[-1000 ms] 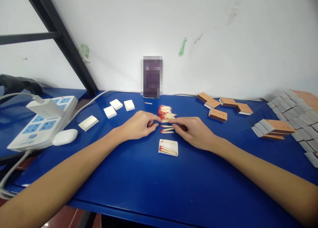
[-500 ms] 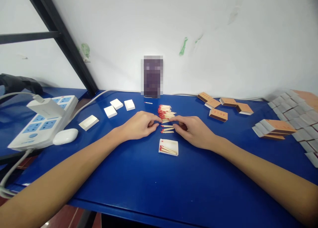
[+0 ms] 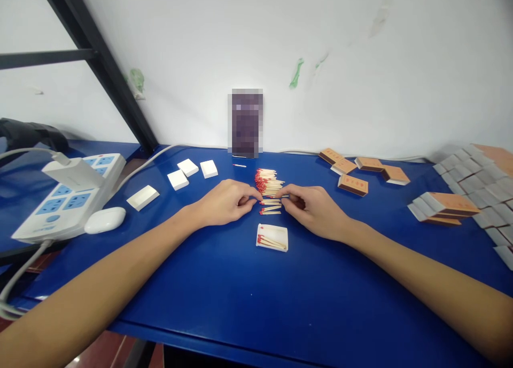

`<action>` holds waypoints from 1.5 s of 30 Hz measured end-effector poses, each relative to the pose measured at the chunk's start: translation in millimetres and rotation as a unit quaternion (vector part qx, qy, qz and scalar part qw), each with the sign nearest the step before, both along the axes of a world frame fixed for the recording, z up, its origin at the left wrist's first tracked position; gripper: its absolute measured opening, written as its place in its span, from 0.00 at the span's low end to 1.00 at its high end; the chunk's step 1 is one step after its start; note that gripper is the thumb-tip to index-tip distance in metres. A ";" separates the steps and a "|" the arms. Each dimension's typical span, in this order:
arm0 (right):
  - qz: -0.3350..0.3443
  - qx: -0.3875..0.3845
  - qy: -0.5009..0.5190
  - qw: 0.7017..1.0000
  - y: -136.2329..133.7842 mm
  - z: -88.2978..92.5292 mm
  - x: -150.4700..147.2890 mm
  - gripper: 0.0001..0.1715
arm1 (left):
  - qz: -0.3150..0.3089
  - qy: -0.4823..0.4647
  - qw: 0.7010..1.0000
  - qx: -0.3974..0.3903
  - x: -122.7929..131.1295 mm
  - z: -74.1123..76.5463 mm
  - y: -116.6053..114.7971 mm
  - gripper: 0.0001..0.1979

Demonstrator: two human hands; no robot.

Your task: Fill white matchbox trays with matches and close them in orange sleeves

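Note:
Red-headed matches (image 3: 267, 181) lie in a heap on the blue table, heads to the left. My left hand (image 3: 226, 201) is at the heads' side, thumb and index finger pinched together at a match near the heap's front. Across from it, my right hand (image 3: 312, 208) has its thumb and index finger closed at the plain wooden ends. Two small rows of loose matches (image 3: 270, 211) lie just in front of the heap. Closer to me is an open white matchbox tray (image 3: 282, 232) holding several matches.
White trays (image 3: 177, 180) lie at the left, beside a white earbud case (image 3: 105, 220) and a power strip (image 3: 72, 197). Orange matchbox sleeves (image 3: 352, 185), stacked boxes (image 3: 449, 204) and rows of grey-sided boxes (image 3: 476, 178) occupy the right. A blurred-out upright object (image 3: 246, 123) leans on the wall.
The thumb and index finger of each hand have come closer together around the matches at the heap's front edge. The tray and the other boxes stay in place.

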State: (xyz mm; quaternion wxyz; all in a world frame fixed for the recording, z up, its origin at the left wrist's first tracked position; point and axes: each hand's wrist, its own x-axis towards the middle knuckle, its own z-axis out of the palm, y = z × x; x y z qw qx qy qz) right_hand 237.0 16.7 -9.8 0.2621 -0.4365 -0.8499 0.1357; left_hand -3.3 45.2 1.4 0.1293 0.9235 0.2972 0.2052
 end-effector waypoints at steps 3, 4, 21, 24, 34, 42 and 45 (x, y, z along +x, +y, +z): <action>-0.033 0.040 0.005 0.999 0.9 -2.6 0.6 0.11 | 0.005 0.003 1.000 -0.008 0.0 0.0 -0.1 0.13; -0.044 0.051 0.002 0.998 1.2 -3.6 0.8 0.12 | 0.007 0.005 1.000 -0.009 0.0 -0.2 0.0 0.13; -0.050 0.060 -0.019 0.997 0.0 -3.9 0.1 0.17 | -0.011 0.020 1.000 0.005 0.1 0.6 0.4 0.14; -0.041 0.055 -0.026 0.997 0.1 -2.7 -0.4 0.17 | -0.009 0.020 1.000 0.002 0.2 0.4 0.1 0.14; 0.010 0.019 -0.026 0.999 -3.4 1.3 -1.0 0.17 | 0.006 0.020 1.000 -0.017 -0.3 -0.7 -0.6 0.13; 0.017 0.028 -0.015 0.999 -4.8 0.6 0.5 0.18 | 0.007 0.023 0.999 -0.037 2.0 7.8 -6.3 0.16; 0.011 0.028 -0.031 0.999 -4.4 0.7 -1.1 0.17 | 0.014 0.047 0.998 -0.026 4.0 11.1 -9.5 0.18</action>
